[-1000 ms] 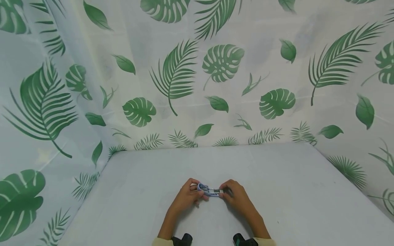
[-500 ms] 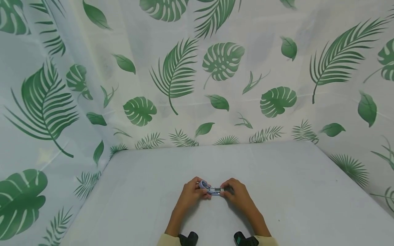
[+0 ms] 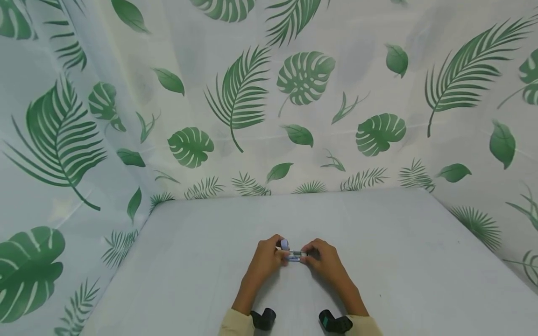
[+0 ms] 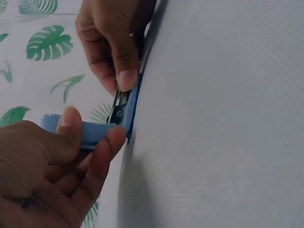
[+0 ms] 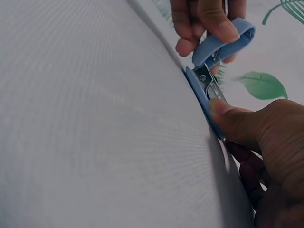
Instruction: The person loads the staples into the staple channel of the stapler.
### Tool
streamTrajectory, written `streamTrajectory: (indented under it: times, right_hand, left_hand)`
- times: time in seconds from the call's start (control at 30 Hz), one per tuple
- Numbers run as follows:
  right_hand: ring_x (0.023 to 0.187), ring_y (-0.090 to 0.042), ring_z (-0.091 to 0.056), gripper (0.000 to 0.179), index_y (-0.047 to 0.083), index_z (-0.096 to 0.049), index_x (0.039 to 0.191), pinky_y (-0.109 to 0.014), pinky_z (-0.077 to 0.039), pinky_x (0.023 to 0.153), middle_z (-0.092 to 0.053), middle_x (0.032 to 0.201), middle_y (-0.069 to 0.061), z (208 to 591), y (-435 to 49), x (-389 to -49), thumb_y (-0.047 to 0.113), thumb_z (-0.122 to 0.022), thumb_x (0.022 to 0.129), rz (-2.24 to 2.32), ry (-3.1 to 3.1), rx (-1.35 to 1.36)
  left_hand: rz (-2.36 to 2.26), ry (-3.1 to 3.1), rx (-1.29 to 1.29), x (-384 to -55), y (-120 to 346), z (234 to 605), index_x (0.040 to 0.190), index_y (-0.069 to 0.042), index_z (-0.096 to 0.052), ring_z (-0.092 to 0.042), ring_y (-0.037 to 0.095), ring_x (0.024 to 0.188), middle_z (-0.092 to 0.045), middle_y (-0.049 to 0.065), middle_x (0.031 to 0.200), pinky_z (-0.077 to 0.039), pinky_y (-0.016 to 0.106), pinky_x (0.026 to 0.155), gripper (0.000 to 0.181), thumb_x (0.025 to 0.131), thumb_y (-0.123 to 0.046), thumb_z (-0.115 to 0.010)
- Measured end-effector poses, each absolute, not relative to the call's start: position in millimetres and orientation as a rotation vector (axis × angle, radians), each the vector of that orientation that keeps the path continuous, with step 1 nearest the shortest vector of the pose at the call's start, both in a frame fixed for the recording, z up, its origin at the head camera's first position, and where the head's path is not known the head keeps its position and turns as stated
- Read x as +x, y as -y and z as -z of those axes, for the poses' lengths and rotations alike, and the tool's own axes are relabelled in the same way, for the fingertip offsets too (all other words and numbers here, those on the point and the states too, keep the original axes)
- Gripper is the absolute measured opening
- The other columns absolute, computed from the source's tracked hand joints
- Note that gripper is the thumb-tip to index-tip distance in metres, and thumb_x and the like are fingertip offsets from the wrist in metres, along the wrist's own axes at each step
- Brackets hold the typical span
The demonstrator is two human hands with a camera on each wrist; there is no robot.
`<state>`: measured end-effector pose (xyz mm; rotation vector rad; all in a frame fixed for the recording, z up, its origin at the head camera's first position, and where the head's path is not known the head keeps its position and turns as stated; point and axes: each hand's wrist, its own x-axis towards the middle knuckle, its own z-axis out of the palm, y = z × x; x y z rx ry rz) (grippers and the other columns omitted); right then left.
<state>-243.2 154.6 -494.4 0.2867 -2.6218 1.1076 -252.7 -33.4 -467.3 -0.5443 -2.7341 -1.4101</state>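
A small light-blue stapler (image 3: 294, 258) is held low over the white table between both hands, its top cover swung up from the metal magazine. My left hand (image 3: 266, 256) grips the raised blue cover (image 4: 95, 133), thumb on one face and fingers on the other. From the opposite side, my right hand (image 3: 323, 257) pinches the far end of the magazine and base. In the right wrist view the blue base (image 5: 202, 97) lies along the tabletop, with the metal hinge (image 5: 204, 76) exposed. Fingers hide part of the magazine.
The white table (image 3: 201, 242) spreads around both hands. Behind it and at the sides hang white curtains (image 3: 252, 163) printed with green leaves. Black wrist cameras (image 3: 264, 319) sit at both cuffs, over pale yellow sleeves (image 3: 237, 322).
The stapler's blue cover has swung further up from the magazine as my left hand turned and shifted right. My right hand keeps its pinch, and the head view has tilted slightly.
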Motion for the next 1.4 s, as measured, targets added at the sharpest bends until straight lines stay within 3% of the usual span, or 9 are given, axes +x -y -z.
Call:
streamTrajectory:
  times: [0.2, 0.33, 0.47, 0.63, 0.8, 0.97, 1.27, 1.4]
  right_hand:
    - [0.088, -0.018, -0.062, 0.02, 0.01, -0.069, 0.088, -0.037, -0.049, 0.082, -0.067, 0.087, 0.001, 494, -156, -243, 0.005, -0.083, 0.074, -1.105, 2.598, 0.303]
    - [0.087, -0.018, -0.062, 0.021, 0.01, -0.069, 0.088, -0.037, -0.049, 0.081, -0.067, 0.087, 0.001, 495, -156, -243, 0.006, -0.083, 0.074, -1.1, 2.583, 0.315]
    - [0.09, -0.021, -0.063, 0.021, 0.009, -0.068, 0.088, -0.039, -0.049, 0.083, -0.068, 0.089, -0.002, 495, -155, -243, 0.006, -0.083, 0.074, -1.118, 2.579, 0.317]
    - [0.094, -0.026, -0.065, 0.022, 0.005, -0.068, 0.088, -0.044, -0.05, 0.086, -0.069, 0.092, -0.007, 495, -154, -242, 0.003, -0.083, 0.073, -1.103, 2.57, 0.309]
    - [0.095, -0.027, -0.066, 0.021, 0.005, -0.068, 0.088, -0.046, -0.049, 0.088, -0.07, 0.092, -0.007, 496, -154, -240, 0.003, -0.083, 0.073, -1.114, 2.576, 0.299]
    - [0.099, -0.028, -0.065, 0.021, 0.004, -0.068, 0.09, -0.048, -0.048, 0.092, -0.07, 0.094, -0.007, 494, -155, -238, 0.004, -0.082, 0.074, -1.149, 2.596, 0.279]
    - [0.097, -0.028, -0.065, 0.022, 0.005, -0.068, 0.092, -0.045, -0.049, 0.089, -0.069, 0.094, -0.005, 496, -156, -237, 0.006, -0.082, 0.074, -1.154, 2.564, 0.311]
    - [0.102, -0.025, -0.064, 0.021, 0.007, -0.069, 0.1, -0.045, -0.048, 0.092, -0.068, 0.099, -0.003, 497, -158, -238, 0.015, -0.078, 0.083, -1.204, 2.584, 0.32]
  left_hand:
    - [1.579, 2.656, -0.541, -259, 33, 475, 0.1, -0.002, -0.066, -0.064, 0.007, 0.064, -0.071, 0.012, 0.099, -0.047, 0.018, 0.059, 0.015, 0.088, -0.008, -0.071]
    - [1.193, 2.736, -0.566, -258, 25, 471, 0.1, -0.003, -0.069, -0.06, 0.006, 0.069, -0.072, 0.006, 0.093, -0.048, 0.022, 0.063, 0.022, 0.085, -0.017, -0.074]
    - [0.759, 2.749, -0.609, -253, 16, 466, 0.1, -0.006, -0.072, -0.065, 0.012, 0.079, -0.071, 0.002, 0.091, -0.052, 0.027, 0.07, 0.028, 0.082, -0.027, -0.076]
    - [0.601, 2.745, -0.634, -249, 9, 467, 0.1, -0.007, -0.075, -0.067, 0.015, 0.078, -0.067, 0.0, 0.087, -0.053, 0.026, 0.068, 0.03, 0.082, -0.031, -0.075]
    - [0.861, 2.76, -0.617, -248, 14, 472, 0.107, -0.006, -0.074, -0.069, 0.016, 0.087, -0.072, 0.004, 0.096, -0.054, 0.027, 0.074, 0.026, 0.084, -0.018, -0.075]
    - [1.417, 2.707, -0.564, -250, 26, 483, 0.111, -0.007, -0.069, -0.067, 0.007, 0.073, -0.073, 0.01, 0.105, -0.049, 0.02, 0.064, 0.025, 0.086, -0.003, -0.071]
    - [1.62, 2.653, -0.545, -248, 32, 481, 0.108, -0.005, -0.067, -0.068, 0.008, 0.071, -0.072, 0.015, 0.107, -0.048, 0.019, 0.063, 0.021, 0.088, -0.006, -0.071]
    - [1.613, 2.664, -0.537, -248, 31, 480, 0.108, -0.004, -0.067, -0.069, 0.009, 0.072, -0.072, 0.015, 0.109, -0.048, 0.02, 0.064, 0.02, 0.088, -0.007, -0.07]
